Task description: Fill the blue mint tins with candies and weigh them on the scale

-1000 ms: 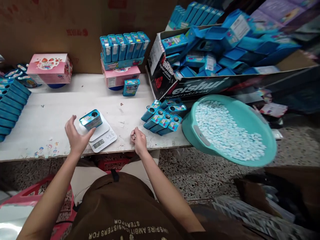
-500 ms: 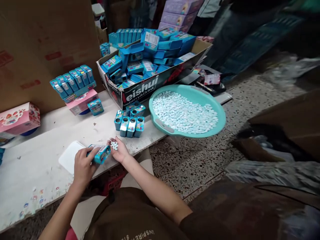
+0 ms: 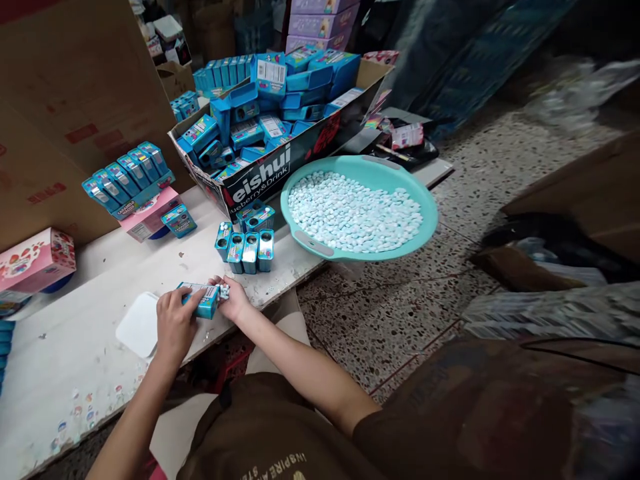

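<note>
My left hand (image 3: pixel 176 319) grips a small blue candy box (image 3: pixel 205 303), tilted on its side with one end against my right palm. Cupped around a small heap of white and pale-blue candies (image 3: pixel 225 291), my right hand (image 3: pixel 235 303) meets the end of that box. Just beyond, several blue boxes (image 3: pixel 250 253) stand upright on the white table, dark round holes in their tops. A turquoise basin (image 3: pixel 370 257) to the right holds a broad layer of the same candies. Near my left hand lies a white square lid-like piece (image 3: pixel 139 325).
Behind stands a black-printed carton (image 3: pixel 260 177) heaped with blue boxes. At left, a row of blue boxes (image 3: pixel 127 177) rests on a pink box (image 3: pixel 150 213), beside a single blue box (image 3: pixel 179 221). Another pink box (image 3: pixel 37 263) sits farther left. The table's front edge runs close before me.
My left hand has brought the blue box to the right, so its end now touches the candies in my right palm. The camera view has shifted slightly.
</note>
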A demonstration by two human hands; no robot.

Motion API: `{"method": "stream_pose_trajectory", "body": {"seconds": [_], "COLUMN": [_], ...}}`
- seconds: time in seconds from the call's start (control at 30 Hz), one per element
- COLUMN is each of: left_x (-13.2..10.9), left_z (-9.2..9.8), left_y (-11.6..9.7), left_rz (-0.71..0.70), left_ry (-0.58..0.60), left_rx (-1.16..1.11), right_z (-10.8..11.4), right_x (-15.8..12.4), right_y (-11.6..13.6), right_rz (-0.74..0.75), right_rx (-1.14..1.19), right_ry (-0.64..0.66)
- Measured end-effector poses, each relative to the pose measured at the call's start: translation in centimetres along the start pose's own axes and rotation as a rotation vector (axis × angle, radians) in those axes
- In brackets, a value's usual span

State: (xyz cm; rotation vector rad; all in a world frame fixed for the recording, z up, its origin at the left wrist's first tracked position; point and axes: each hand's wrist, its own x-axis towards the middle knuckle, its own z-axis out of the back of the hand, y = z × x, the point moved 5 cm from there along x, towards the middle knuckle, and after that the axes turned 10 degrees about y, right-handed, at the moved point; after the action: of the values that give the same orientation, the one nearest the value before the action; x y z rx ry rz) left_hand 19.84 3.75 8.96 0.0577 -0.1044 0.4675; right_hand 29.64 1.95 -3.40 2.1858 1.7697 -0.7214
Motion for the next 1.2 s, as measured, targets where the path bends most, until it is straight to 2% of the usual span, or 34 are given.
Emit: {"method": "stream_pose_trajectory", "body": {"seconds": [0.1, 0.3, 0.43, 0.53, 0.7, 0.97, 1.1, 1.2], "left_x": [0.3, 0.2, 0.2, 0.1, 0.2, -0.1, 0.2, 0.3], "left_z": [-0.3, -0.2, -0.6, -0.7, -1.2, -0.6, -1.1, -1.5], "left_y": [0.1, 0.4, 0.6, 0.9, 0.8, 0.5, 0.7, 1.2], "left_rz": [0.017, 0.008, 0.017, 0.067, 0.063, 0.077, 0.080, 0.117], "left_ry": [0.003, -0.062, -0.057, -0.077, 0.022, -0.023, 0.013, -0.003], "left_rx": [0.003, -0.022, -0.035, -0.051, -0.043, -0.029, -0.035, -0.083], "right_z": [0.1, -0.2, -0.4, -0.1, 0.1, 0.4, 0.2, 0.0], "right_x": [0.3, 0.5, 0.7, 0.8, 1.1, 1.2, 1.0, 0.9], "right_y": [0.0, 0.3, 0.5, 0.5, -0.1, -0.6, -0.4, -0.4], "right_rz": [0.011, 0.028, 0.045, 0.067, 0.066, 0.008, 0.030, 0.035], "right_rx": [-0.013, 0.021, 0.037, 0.015, 0.017, -0.037, 0.006, 0.031], "right_ry": [-0.003, -0.020, 0.018, 0.009, -0.012, -0.003, -0.006, -0.029]}}
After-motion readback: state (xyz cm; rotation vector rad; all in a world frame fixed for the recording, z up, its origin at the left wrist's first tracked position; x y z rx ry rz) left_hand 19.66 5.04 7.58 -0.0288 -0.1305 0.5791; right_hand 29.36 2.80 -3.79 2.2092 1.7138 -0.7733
